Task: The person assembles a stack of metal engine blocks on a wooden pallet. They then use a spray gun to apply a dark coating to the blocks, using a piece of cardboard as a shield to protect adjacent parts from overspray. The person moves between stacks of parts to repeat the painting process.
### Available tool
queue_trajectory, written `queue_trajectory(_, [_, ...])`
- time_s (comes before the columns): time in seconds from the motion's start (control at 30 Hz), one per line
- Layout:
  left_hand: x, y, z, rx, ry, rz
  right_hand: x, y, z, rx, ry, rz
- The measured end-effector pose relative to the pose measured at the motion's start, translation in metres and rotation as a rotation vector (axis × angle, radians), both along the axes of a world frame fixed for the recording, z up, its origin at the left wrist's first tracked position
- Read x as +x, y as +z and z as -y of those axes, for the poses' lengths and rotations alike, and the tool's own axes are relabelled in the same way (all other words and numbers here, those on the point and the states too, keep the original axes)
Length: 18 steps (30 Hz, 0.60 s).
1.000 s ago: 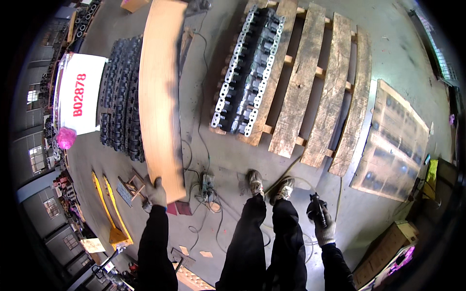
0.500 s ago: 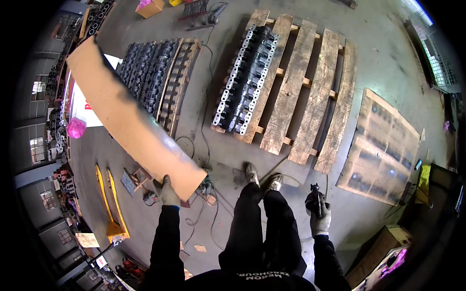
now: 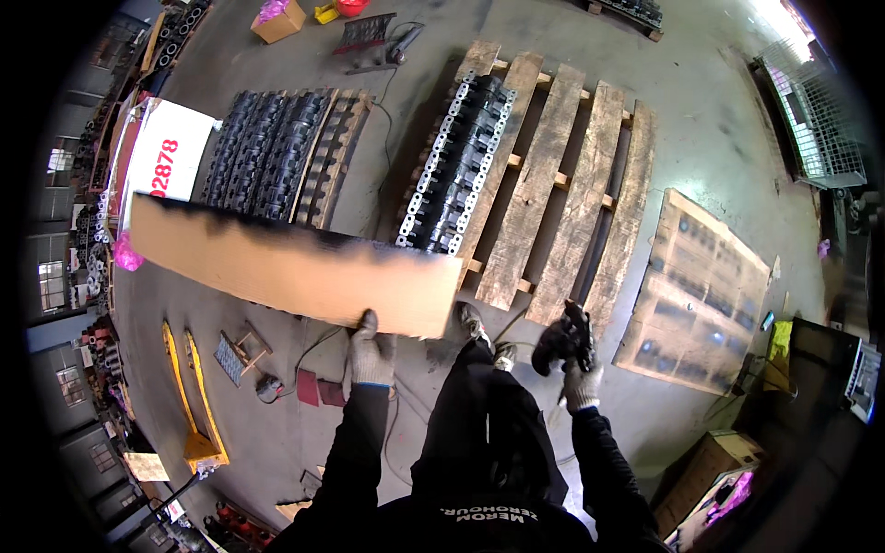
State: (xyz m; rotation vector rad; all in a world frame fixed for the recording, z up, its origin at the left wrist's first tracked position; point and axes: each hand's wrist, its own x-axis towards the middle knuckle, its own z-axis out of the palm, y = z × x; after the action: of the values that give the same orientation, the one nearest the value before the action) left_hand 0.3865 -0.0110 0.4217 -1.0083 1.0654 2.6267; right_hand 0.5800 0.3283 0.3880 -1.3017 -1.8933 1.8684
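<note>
One long cardboard sheet [image 3: 286, 267] is gripped at its lower edge, centre-left, by the gloved left hand [image 3: 371, 355]; one black tool [image 3: 560, 339] is clasped by the right hand [image 3: 581, 380], beside one pallet [image 3: 553, 184]

Left hand [image 3: 371, 350] grips cardboard sheet [image 3: 295, 267]; right hand [image 3: 581, 380] holds black tool [image 3: 562, 339]

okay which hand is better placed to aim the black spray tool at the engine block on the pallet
Right. The right hand already holds the black spray tool near the pallet; the left hand grips the cardboard sheet.
</note>
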Motion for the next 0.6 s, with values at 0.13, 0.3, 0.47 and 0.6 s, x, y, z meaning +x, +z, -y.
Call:
queue_trajectory(0.13, [-0.011,-0.002,-0.058,0.200,-0.016,0.084,-0.074,0.015,0.024,-0.249,0.002,-0.165])
queue_trajectory(0.3, [-0.017,-0.006,-0.114,0.254,0.003,0.280,-0.146,0.043,0.057,-0.335,-0.037,-0.148])
queue_trajectory(0.47, [-0.015,-0.003,-0.145,0.320,-0.034,0.275,-0.194,0.046,0.068,-0.349,-0.128,-0.080])
queue_trajectory(0.6, [-0.017,0.008,-0.149,0.382,-0.001,0.271,-0.216,0.052,0.045,-0.409,-0.076,-0.088])
